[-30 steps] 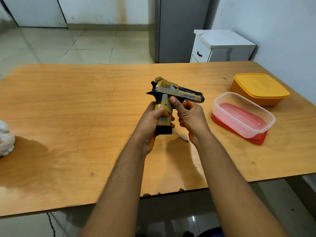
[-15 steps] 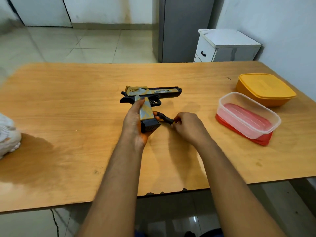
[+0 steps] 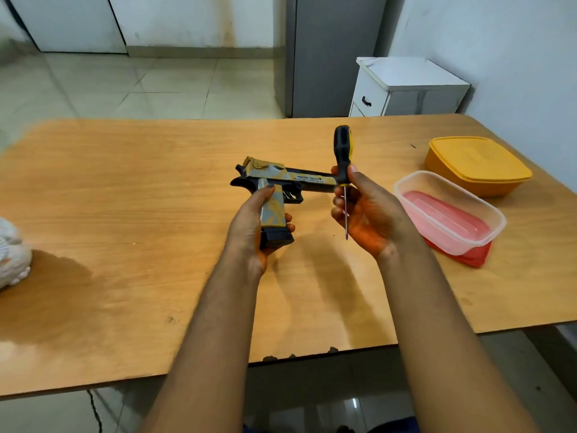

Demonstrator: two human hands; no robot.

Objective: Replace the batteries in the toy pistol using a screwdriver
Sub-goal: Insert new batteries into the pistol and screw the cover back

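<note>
A black, gold and grey toy pistol (image 3: 281, 179) is held above the wooden table (image 3: 125, 198), barrel pointing right. My left hand (image 3: 249, 232) grips its handle from the left, fingers wrapped round it. My right hand (image 3: 368, 214), palm towards me, pinches a screwdriver (image 3: 342, 157) by its black and yellow handle. The tool stands upright, handle up, its thin metal shaft pointing down across my palm. The screwdriver sits just in front of the pistol's muzzle and hides its tip.
A clear plastic tub (image 3: 452, 214) resting on a red lid sits right of my hands, a yellow lidded box (image 3: 477, 164) behind it. A white object (image 3: 12, 257) lies at the table's left edge. A white cabinet (image 3: 406, 85) stands beyond the table.
My right hand picked the screwdriver up off the table and raised it upright beside the muzzle. The pistol, held by my left hand, shifted slightly right.
</note>
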